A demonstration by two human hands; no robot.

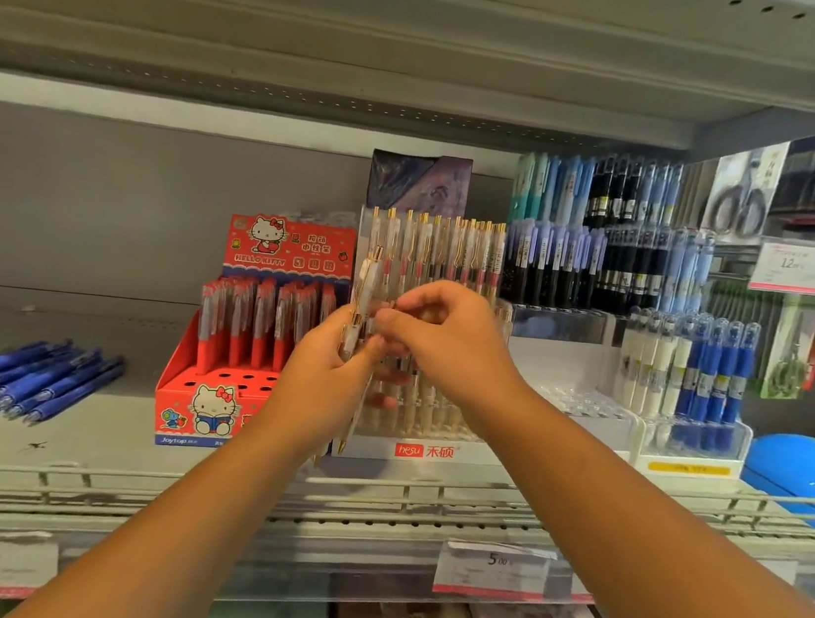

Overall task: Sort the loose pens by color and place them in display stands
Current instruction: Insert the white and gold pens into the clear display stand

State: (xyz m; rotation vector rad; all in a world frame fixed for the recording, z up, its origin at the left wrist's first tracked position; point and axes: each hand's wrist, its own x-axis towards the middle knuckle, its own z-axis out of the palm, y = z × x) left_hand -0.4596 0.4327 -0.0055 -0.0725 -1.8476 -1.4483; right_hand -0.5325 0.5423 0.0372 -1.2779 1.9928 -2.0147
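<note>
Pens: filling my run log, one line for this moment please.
left hand: holds pens | right hand: pinches one of them | stand: behind hands

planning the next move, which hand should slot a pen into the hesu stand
Right. The right hand pinches at the pen bundle, just in front of the clear stand; the left hand is full, gripping that bundle.

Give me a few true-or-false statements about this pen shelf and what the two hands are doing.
1. The left hand grips several gold-clipped pens. True.
2. The right hand rests flat on the shelf. False: it pinches at the pens in the left hand.
3. The loose blue pens lie left of the red box. True.
4. The red box stands right of the clear stand. False: it stands to its left.
</note>
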